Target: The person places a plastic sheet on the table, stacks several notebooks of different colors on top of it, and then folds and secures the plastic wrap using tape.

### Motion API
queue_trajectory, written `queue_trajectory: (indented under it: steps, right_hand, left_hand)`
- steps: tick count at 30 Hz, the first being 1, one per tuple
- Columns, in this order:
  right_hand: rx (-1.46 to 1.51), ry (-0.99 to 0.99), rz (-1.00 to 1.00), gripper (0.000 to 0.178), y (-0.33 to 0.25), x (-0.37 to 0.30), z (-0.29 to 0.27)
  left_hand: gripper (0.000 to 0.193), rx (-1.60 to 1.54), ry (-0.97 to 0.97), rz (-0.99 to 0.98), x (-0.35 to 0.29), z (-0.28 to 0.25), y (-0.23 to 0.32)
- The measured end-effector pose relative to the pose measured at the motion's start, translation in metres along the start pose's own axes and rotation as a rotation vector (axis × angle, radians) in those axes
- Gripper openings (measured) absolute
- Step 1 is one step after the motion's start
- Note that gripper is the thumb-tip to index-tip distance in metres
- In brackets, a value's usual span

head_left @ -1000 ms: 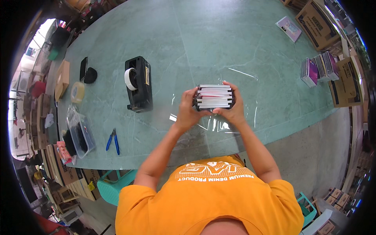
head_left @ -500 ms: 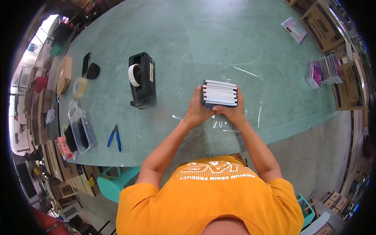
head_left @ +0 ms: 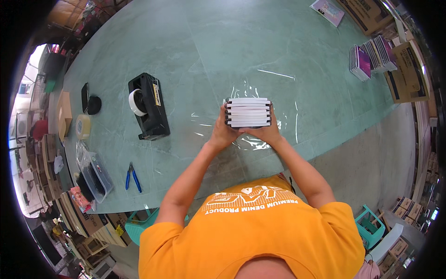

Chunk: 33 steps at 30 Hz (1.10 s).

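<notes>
Between my two hands is a stack of several small notebooks point(head_left: 248, 113), with white page edges showing and dark bits at their sides. My left hand point(head_left: 224, 131) wraps round its left side, and my right hand point(head_left: 269, 131) grips the right side, thumbs meeting at the near edge. Under and around the stack lies a sheet of clear plastic film point(head_left: 254, 143), seen mostly by its shiny creases and edges. The fingers on the far sides are partly hidden by the notebooks.
Left of the stack stands a black tape dispenser point(head_left: 155, 109) with a white roll. Blue-handled cutters point(head_left: 133, 177), a tape roll point(head_left: 83, 127) and a clear plastic box point(head_left: 99, 176) lie farther left. At right are notebook stacks point(head_left: 360, 63), cartons point(head_left: 407, 72) and a single notebook point(head_left: 328, 11).
My view has turned and shifted, so the table things sit differently in the picture. Both hands still hold the notebook stack, which now shows its page edges more squarely.
</notes>
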State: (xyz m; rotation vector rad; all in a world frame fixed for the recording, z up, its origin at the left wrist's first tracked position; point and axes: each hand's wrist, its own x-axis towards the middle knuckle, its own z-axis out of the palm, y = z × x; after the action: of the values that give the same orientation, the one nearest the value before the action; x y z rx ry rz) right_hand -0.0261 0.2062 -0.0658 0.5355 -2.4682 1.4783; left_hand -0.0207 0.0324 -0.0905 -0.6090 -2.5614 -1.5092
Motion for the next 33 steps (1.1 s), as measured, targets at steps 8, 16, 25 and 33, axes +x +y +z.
queue_trajectory:
  steps: [8, 16, 25, 33]
  right_hand:
    - [0.147, -0.107, 0.241, 0.098, -0.002, 0.006, -0.01]
    - [0.151, -0.384, 0.795, 0.08, -0.035, 0.057, -0.038]
    - [-0.235, -0.649, 0.854, 0.082, -0.029, 0.065, -0.043]
    - [-0.307, -0.629, 0.82, 0.084, -0.025, 0.063, -0.041]
  left_hand:
    - [0.083, -0.005, -0.013, 0.002, 0.018, -0.022, 0.036]
    - [0.077, -0.505, -0.467, -0.855, 0.066, -0.067, 0.069]
    - [0.069, -0.559, -0.582, -0.983, 0.064, -0.057, 0.053]
    - [0.081, -0.006, -0.614, -0.884, 0.072, -0.064, 0.071]
